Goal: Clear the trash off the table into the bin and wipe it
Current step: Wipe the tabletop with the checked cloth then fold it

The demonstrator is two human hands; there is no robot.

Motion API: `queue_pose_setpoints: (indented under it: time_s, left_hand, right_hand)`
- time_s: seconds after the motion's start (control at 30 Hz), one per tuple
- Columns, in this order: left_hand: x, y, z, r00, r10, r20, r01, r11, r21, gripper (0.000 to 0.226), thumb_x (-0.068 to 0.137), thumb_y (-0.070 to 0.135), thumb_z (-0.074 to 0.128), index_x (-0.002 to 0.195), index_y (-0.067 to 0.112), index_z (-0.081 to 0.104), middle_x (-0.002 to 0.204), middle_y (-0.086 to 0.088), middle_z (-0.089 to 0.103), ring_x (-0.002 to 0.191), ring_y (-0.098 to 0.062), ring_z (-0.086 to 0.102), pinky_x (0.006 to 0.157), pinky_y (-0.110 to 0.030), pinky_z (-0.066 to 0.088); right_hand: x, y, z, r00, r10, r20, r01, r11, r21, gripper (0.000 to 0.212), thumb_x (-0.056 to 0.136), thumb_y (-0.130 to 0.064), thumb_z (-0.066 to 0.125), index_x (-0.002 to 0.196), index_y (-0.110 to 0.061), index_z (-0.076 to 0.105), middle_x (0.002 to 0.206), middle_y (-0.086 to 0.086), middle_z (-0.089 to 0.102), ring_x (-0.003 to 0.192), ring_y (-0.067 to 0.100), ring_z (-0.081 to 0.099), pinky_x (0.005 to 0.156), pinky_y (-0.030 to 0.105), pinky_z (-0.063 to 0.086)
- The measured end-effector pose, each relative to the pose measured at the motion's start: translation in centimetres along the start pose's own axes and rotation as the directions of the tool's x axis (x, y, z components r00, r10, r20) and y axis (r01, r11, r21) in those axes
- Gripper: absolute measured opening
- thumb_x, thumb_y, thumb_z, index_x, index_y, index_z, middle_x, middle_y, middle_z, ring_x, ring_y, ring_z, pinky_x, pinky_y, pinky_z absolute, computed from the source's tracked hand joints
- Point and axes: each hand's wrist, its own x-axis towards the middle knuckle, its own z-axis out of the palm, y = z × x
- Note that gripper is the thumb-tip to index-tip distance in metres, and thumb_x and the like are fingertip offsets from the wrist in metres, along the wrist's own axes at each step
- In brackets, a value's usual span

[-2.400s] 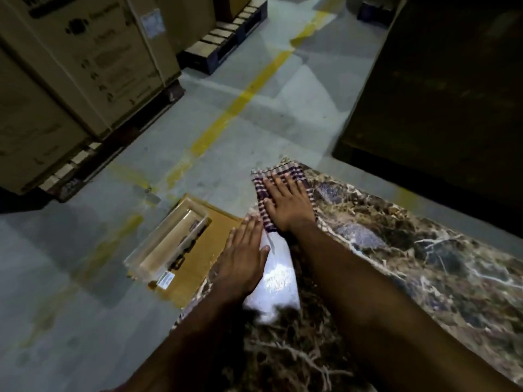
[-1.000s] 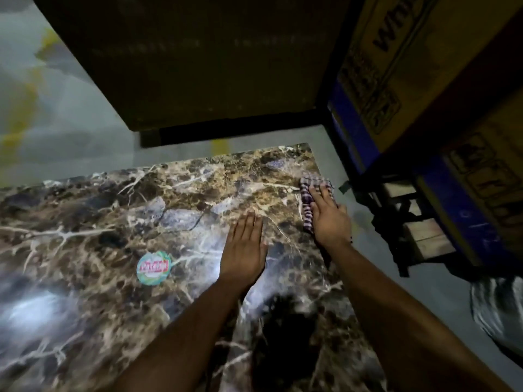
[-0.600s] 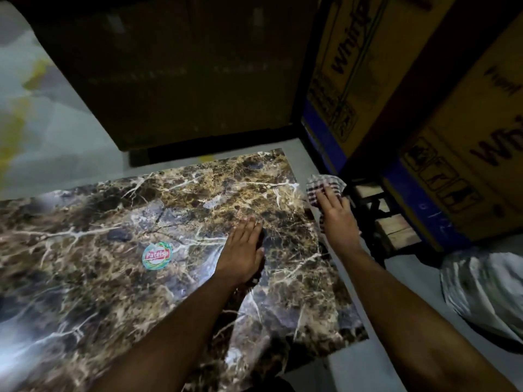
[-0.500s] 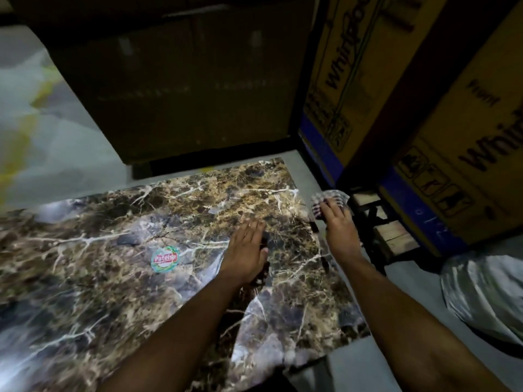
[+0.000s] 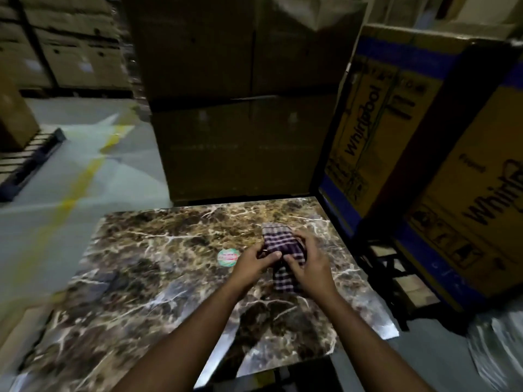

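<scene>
A brown marble-patterned table (image 5: 147, 278) fills the lower middle of the head view. Both hands hold a purple-and-white checked cloth (image 5: 280, 244) above the table's right part. My left hand (image 5: 254, 261) pinches the cloth's left edge with curled fingers. My right hand (image 5: 308, 267) grips its right side, fingers curled over the fabric, and a fold of cloth hangs down between the hands. A round green-and-red sticker (image 5: 227, 257) lies flat on the table just left of my left hand.
Tall dark cardboard boxes (image 5: 240, 108) stand right behind the table. Yellow appliance cartons with blue bands (image 5: 396, 123) crowd its right side. A dark stand (image 5: 387, 267) sits below them and a plastic-lined bin or bag (image 5: 498, 349) at the lower right. Grey floor with a yellow line (image 5: 82, 179) lies left.
My right hand has brought the cloth in from the table's right edge. My left hand has lifted off the tabletop and taken hold of the cloth too. The camera has tilted up.
</scene>
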Motion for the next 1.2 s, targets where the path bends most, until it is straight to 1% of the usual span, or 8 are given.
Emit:
queue_pose_setpoints:
  time_s: [0.1, 0.2, 0.4, 0.6, 0.77, 0.9, 1.1, 1.2]
  left_hand:
    - [-3.5, 0.9, -2.3, 0.998, -0.032, -0.059, 0.026, 0.996, -0.089, 0.025, 0.096, 0.024, 0.068, 0.12, 0.019, 0.068, 0.108, 0.001, 0.076, 0.099, -0.017, 0.073, 0.078, -0.033, 0.059]
    - [-5.9, 1.5, -4.0, 0.99, -0.053, -0.132, 0.035, 0.99, -0.139, 0.019, 0.098, 0.016, 0.064, 0.116, 0.019, 0.068, 0.103, -0.003, 0.077, 0.091, -0.02, 0.075, 0.071, -0.036, 0.06]
    - [-6.8, 3.7, -5.3, 0.925, -0.074, -0.372, -0.015, 0.973, -0.232, 0.031, 0.091, 0.01, 0.072, 0.116, 0.011, 0.054, 0.11, -0.014, 0.071, 0.095, -0.026, 0.072, 0.064, -0.036, 0.059]
    - [-5.6, 6.6, -5.0, 0.894, -0.058, -0.444, -0.094, 0.946, -0.311, 0.032, 0.096, 0.007, 0.064, 0.121, 0.007, 0.044, 0.112, -0.02, 0.063, 0.087, -0.026, 0.068, 0.063, -0.036, 0.061]
    - [-5.1, 8.4, -7.3, 0.887, 0.079, -0.456, -0.219, 0.94, -0.262, 0.043, 0.095, 0.009, 0.064, 0.131, 0.021, 0.045, 0.123, -0.006, 0.063, 0.099, -0.018, 0.067, 0.084, -0.04, 0.052]
    - [-5.9, 9.2, -9.1, 0.941, 0.145, -0.304, -0.16, 0.987, -0.025, 0.083, 0.066, 0.03, 0.092, 0.137, 0.029, 0.049, 0.13, 0.006, 0.065, 0.113, -0.016, 0.066, 0.097, -0.046, 0.052]
    - [-7.1, 13.2, -9.3, 0.928, 0.227, -0.296, -0.296, 0.931, -0.214, 0.037, 0.086, 0.012, 0.072, 0.122, 0.007, 0.063, 0.115, -0.014, 0.074, 0.107, -0.033, 0.07, 0.094, -0.052, 0.056]
    - [-7.7, 15.0, -9.9, 0.889, 0.298, -0.347, -0.357, 0.927, -0.117, 0.027, 0.091, 0.001, 0.066, 0.117, 0.008, 0.066, 0.111, -0.014, 0.075, 0.102, -0.03, 0.072, 0.085, -0.041, 0.06]
  right_hand:
    - [-1.6, -4.0, 1.5, 0.997, -0.043, 0.062, 0.04, 0.998, 0.052, 0.056, 0.093, -0.024, 0.071, 0.142, -0.026, 0.045, 0.124, -0.019, 0.054, 0.107, -0.003, 0.057, 0.082, -0.001, 0.039]
    - [-2.2, -5.9, 2.6, 0.97, -0.096, 0.222, 0.083, 0.994, 0.065, 0.06, 0.094, -0.044, 0.067, 0.144, -0.04, 0.035, 0.145, -0.012, 0.049, 0.123, 0.009, 0.057, 0.098, 0.021, 0.049]
    - [-2.2, -7.0, 2.6, 0.838, -0.189, 0.512, 0.247, 0.968, -0.048, 0.123, 0.065, -0.076, 0.077, 0.159, -0.043, 0.005, 0.168, -0.017, -0.002, 0.151, 0.006, -0.004, 0.119, 0.037, 0.009]
    - [1.3, -7.9, 0.8, 0.93, -0.233, 0.283, 0.245, 0.969, -0.008, 0.066, 0.088, -0.009, 0.059, 0.151, -0.025, 0.045, 0.138, 0.003, 0.063, 0.122, 0.017, 0.06, 0.095, 0.019, 0.044]
    - [5.6, -10.8, -3.6, 0.951, -0.244, 0.189, 0.222, 0.967, 0.127, 0.046, 0.083, -0.008, 0.052, 0.123, -0.022, 0.071, 0.109, -0.012, 0.072, 0.098, -0.003, 0.063, 0.081, 0.004, 0.044]
    - [8.8, -12.0, -5.9, 0.94, -0.055, 0.337, -0.076, 0.928, 0.364, 0.034, 0.096, 0.003, 0.051, 0.113, -0.018, 0.071, 0.104, 0.002, 0.076, 0.097, 0.019, 0.073, 0.087, 0.043, 0.061]
    - [10.2, -14.5, -8.4, 0.85, -0.04, 0.526, -0.37, 0.665, 0.649, 0.023, 0.104, -0.012, 0.051, 0.123, -0.005, 0.062, 0.105, 0.009, 0.077, 0.092, 0.021, 0.075, 0.07, 0.029, 0.059]
    - [10.2, -14.8, -9.8, 0.784, -0.064, 0.618, -0.395, 0.716, 0.575, 0.023, 0.105, -0.016, 0.048, 0.123, -0.008, 0.06, 0.1, 0.004, 0.077, 0.087, 0.016, 0.076, 0.067, 0.025, 0.059]
